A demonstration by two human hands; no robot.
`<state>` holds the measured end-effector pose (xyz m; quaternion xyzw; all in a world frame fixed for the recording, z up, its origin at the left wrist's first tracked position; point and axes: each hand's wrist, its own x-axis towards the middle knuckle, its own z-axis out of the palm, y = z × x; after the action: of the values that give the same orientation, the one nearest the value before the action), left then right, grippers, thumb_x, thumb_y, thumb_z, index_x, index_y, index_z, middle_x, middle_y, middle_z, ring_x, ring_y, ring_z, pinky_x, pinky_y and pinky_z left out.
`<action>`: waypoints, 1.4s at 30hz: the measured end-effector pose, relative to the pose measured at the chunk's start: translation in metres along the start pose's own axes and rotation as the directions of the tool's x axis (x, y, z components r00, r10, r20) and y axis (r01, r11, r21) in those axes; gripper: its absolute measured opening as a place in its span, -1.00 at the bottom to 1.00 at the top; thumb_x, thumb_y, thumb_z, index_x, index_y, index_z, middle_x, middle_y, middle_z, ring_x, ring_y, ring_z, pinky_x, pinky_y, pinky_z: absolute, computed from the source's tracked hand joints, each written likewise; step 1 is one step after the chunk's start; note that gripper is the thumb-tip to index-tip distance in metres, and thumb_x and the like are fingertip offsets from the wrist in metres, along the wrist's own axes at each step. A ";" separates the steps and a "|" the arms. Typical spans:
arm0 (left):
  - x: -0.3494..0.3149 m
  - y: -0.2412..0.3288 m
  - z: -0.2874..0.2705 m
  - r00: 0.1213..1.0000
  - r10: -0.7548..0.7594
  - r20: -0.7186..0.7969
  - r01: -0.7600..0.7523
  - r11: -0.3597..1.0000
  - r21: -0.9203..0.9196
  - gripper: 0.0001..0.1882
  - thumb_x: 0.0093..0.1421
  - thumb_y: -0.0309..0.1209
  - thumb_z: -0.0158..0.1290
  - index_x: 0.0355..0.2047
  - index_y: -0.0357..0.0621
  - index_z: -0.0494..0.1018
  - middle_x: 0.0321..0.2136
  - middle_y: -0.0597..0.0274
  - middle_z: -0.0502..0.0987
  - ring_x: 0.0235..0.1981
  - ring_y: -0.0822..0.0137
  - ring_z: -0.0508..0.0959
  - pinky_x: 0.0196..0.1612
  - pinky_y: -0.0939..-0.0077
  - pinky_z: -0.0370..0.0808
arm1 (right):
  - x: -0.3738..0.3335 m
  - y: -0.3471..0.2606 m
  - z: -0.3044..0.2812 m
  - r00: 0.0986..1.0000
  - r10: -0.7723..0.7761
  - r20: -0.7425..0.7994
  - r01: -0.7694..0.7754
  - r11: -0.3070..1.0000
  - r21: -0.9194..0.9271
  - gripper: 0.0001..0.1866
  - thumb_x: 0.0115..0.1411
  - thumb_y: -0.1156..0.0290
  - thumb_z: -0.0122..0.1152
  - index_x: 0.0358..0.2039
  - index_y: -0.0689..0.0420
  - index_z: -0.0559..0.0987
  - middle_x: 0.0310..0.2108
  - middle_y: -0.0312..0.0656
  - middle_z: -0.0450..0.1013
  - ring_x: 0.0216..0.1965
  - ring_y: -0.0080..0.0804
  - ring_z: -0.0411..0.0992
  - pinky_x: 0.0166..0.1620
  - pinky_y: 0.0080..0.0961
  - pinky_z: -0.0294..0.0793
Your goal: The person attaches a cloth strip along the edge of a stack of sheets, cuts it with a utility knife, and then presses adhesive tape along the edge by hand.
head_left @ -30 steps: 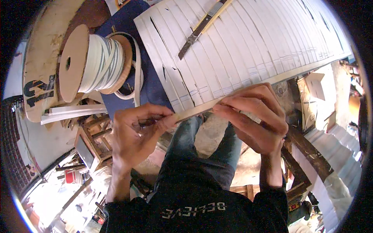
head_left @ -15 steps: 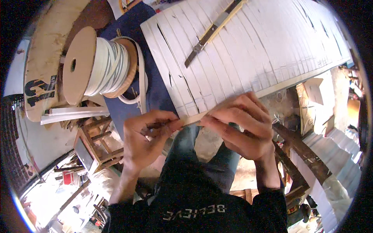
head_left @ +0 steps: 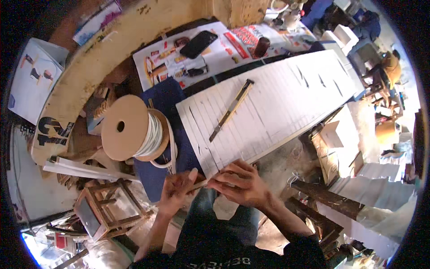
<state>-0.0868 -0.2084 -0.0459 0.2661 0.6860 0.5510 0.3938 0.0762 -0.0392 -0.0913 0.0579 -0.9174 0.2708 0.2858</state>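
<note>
Both my hands meet at the near left corner of a long white board (head_left: 268, 107) marked with many cross lines and slits. Between them runs a short pale strip of zipper tape (head_left: 200, 184), its toothed edge now too small to make out. My left hand (head_left: 175, 190) pinches one end, thumb raised along it. With bent fingers, my right hand (head_left: 239, 184) grips the other end against the board's near edge. A utility knife (head_left: 231, 111) with its blade out lies across the board. Left of it, a cardboard spool (head_left: 123, 130) wound with whitish tape lies on its side.
Dark blue cloth (head_left: 163, 94) lies under the spool. Behind the board are a phone (head_left: 199, 44) and a brown cylinder (head_left: 261, 46) on printed sheets. A wooden stool (head_left: 109, 208) stands at lower left, and a curved wooden panel (head_left: 58, 121) edges the left side.
My view has tilted up and back, bringing the phone and printed sheets into sight. My hands stay together at the board's corner, still holding the strip; my left thumb has lifted.
</note>
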 end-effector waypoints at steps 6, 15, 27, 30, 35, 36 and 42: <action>0.008 -0.011 -0.001 0.993 0.000 0.121 0.000 1.000 0.001 -0.79 0.24 -0.44 0.30 -0.23 -0.39 0.62 -0.37 0.12 0.69 -0.36 0.46 0.64 -0.27 0.57 0.58 | -0.006 -0.005 -0.002 0.990 -0.055 -0.132 0.032 0.986 -0.166 -0.64 -0.10 0.50 0.55 -0.21 0.01 0.76 -0.16 -0.40 0.57 -0.19 -0.42 0.56 -0.15 -0.34 0.56; 0.018 0.000 0.011 0.990 -0.137 0.046 0.132 0.986 0.098 -0.79 0.11 -0.44 0.41 -0.39 -0.30 0.62 -0.52 0.21 0.68 -0.46 0.54 0.62 -0.40 0.62 0.53 | -0.006 0.022 -0.062 0.996 -0.009 -0.088 -0.013 0.967 -0.255 -0.72 -0.10 0.50 0.54 -0.30 -0.01 0.75 -0.22 -0.40 0.65 -0.29 -0.47 0.58 -0.11 -0.33 0.53; 0.027 0.004 0.004 0.890 -0.455 0.021 0.431 0.856 0.287 -0.59 0.00 -0.21 0.50 -0.31 -0.30 0.67 -0.40 0.11 0.73 -0.38 0.40 0.69 -0.26 0.52 0.62 | -0.033 0.110 -0.186 0.992 0.128 -0.016 -0.129 0.964 -0.232 -0.77 -0.12 0.55 0.51 -0.40 -0.03 0.75 -0.31 -0.41 0.66 -0.34 -0.48 0.56 -0.17 -0.39 0.52; 0.023 0.009 0.009 0.928 -0.371 -0.009 0.362 0.899 0.248 -0.57 0.00 -0.21 0.50 -0.28 -0.30 0.67 -0.35 0.08 0.73 -0.32 0.37 0.72 -0.22 0.49 0.64 | -0.035 0.132 -0.213 0.981 0.173 0.087 -0.152 0.966 -0.210 -0.76 -0.11 0.55 0.51 -0.39 -0.04 0.74 -0.36 -0.41 0.65 -0.34 -0.45 0.56 -0.18 -0.38 0.52; 0.015 0.019 0.024 0.879 -0.446 -0.170 0.473 0.861 0.186 -0.56 -0.03 -0.26 0.51 -0.24 -0.31 0.66 -0.36 0.05 0.73 -0.31 0.34 0.72 -0.18 0.42 0.66 | 0.009 0.148 -0.233 0.893 0.225 0.390 -0.203 0.974 -0.097 -0.79 0.01 0.45 0.50 -0.30 -0.05 0.70 -0.31 -0.34 0.63 -0.17 -0.31 0.57 -0.03 -0.32 0.54; 0.016 0.019 0.025 0.878 -0.446 -0.172 0.473 0.863 0.178 -0.56 -0.03 -0.26 0.51 -0.24 -0.31 0.66 -0.36 0.05 0.73 -0.31 0.34 0.72 -0.18 0.42 0.66 | 0.029 0.147 -0.223 0.912 0.195 0.361 -0.183 0.981 -0.067 -0.81 0.08 0.42 0.49 -0.26 0.00 0.70 -0.26 -0.31 0.62 -0.10 -0.26 0.56 0.04 -0.28 0.54; 0.018 -0.011 0.005 0.941 -0.339 -0.025 0.306 0.812 0.497 -0.55 -0.12 -0.22 0.56 -0.31 -0.25 0.67 -0.39 0.11 0.73 -0.37 0.35 0.71 -0.28 0.44 0.62 | 0.120 0.158 -0.125 0.930 -0.129 0.345 0.104 0.990 0.091 -0.58 0.11 0.36 0.45 0.02 0.00 0.64 0.06 -0.34 0.48 0.22 -0.32 0.36 0.32 -0.26 0.32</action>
<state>-0.0920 -0.1941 -0.0613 0.2555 0.8257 0.2735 0.4220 -0.0028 0.1665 -0.0119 0.1697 -0.9383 0.2713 0.1311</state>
